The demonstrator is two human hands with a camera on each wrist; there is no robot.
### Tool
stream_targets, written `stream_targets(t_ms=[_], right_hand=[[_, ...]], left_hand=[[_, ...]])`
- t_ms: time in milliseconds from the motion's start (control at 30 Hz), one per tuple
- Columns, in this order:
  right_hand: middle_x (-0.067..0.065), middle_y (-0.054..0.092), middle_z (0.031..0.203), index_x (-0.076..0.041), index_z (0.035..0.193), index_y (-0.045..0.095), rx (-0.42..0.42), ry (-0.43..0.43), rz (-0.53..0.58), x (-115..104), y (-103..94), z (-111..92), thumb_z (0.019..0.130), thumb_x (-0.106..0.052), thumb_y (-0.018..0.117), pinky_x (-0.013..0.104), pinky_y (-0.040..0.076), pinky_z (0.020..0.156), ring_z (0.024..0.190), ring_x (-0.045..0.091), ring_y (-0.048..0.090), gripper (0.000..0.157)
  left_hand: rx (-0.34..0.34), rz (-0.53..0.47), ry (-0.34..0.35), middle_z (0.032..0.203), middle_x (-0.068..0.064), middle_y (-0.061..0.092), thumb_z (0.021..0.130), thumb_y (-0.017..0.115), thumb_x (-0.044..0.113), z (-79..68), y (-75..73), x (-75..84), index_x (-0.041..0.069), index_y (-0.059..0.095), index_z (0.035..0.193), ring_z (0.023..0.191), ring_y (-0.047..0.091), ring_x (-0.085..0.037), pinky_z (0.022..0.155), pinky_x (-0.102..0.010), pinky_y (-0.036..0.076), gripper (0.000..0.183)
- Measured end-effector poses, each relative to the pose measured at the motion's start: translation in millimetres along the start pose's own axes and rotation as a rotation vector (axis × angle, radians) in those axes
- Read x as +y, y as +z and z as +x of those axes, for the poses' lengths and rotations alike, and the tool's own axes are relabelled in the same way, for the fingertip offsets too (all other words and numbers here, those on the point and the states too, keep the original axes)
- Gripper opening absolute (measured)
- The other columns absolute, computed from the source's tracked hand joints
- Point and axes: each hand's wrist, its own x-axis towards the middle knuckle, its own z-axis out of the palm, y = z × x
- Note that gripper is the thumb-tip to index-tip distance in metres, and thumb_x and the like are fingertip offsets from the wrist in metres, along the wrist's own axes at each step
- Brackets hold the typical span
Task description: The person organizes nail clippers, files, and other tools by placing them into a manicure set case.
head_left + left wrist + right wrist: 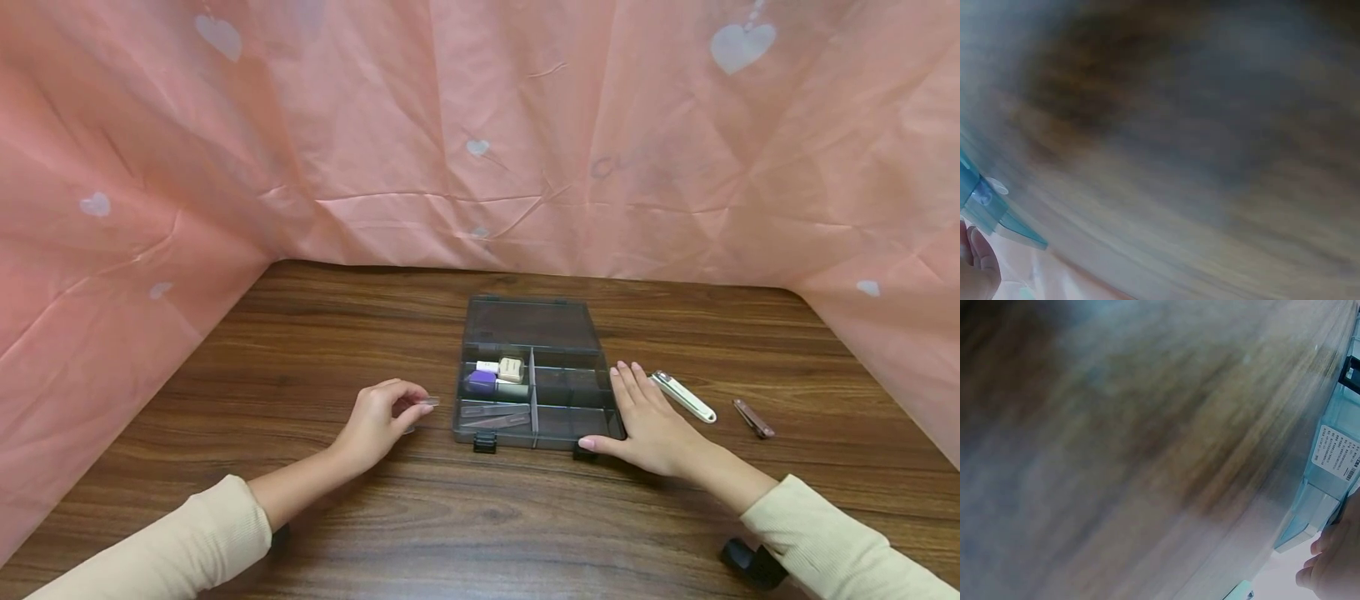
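A dark see-through organizer box lies on the table with its lid raised at the back. Its middle left compartment holds nail polish bottles, one purple and one beige. Flat narrow strips lie in the front left compartment. To the left of the box, my left hand pinches a small clear plastic piece between thumb and fingers; its exact kind is unclear. My right hand rests against the box's right side, fingers extended, thumb near the front right latch.
White nail clippers lie just right of my right hand, and smaller pinkish clippers farther right. A pink curtain stands round the back and sides of the wooden table. In the right wrist view the box carries a white label.
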Motion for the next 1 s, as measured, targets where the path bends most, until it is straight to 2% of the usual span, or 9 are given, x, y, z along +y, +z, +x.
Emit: stream_targets(t_ms=[233,433,733,1000], right_hand=[[0.033,0.011,0.15,0.013,0.142,0.016,0.002,-0.003,0.002,0.0,0.3,0.8,0.079,-0.067,0.054,0.061,0.014,0.11,0.139,0.048,0.007,0.109],[0.033,0.011,0.149,0.014,0.142,0.016,0.004,-0.007,0.008,0.6,1.6,0.9,0.079,-0.066,0.054,0.061,0.013,0.11,0.139,0.048,0.007,0.108],[0.033,0.01,0.15,0.013,0.142,0.015,-0.002,0.002,0.005,0.9,2.2,0.4,0.079,-0.066,0.054,0.061,0.013,0.11,0.139,0.048,0.007,0.109],[0.034,0.012,0.149,0.013,0.142,0.015,0.01,-0.01,0.005,0.0,1.7,0.5,0.079,-0.066,0.054,0.061,0.014,0.109,0.139,0.048,0.008,0.108]], left_hand=[[-0.013,-0.029,-0.001,0.078,-0.007,0.068,0.076,0.073,0.006,10.8,10.0,6.6,0.0,0.068,0.083,0.07,0.063,-0.013,0.063,-0.023,0.054,0.01],[-0.02,-0.06,0.005,0.079,-0.009,0.068,0.076,0.073,0.005,19.1,16.5,14.4,-0.001,0.068,0.084,0.072,0.064,-0.016,0.066,-0.029,0.056,0.011],[-0.06,-0.079,0.028,0.082,-0.011,0.068,0.079,0.07,0.004,30.9,26.2,23.2,-0.003,0.067,0.086,0.074,0.066,-0.019,0.066,-0.021,0.055,0.01],[-0.072,-0.076,0.044,0.083,-0.011,0.068,0.079,0.07,0.004,42.4,37.5,33.8,-0.002,0.068,0.085,0.075,0.066,-0.018,0.068,-0.024,0.055,0.009]])
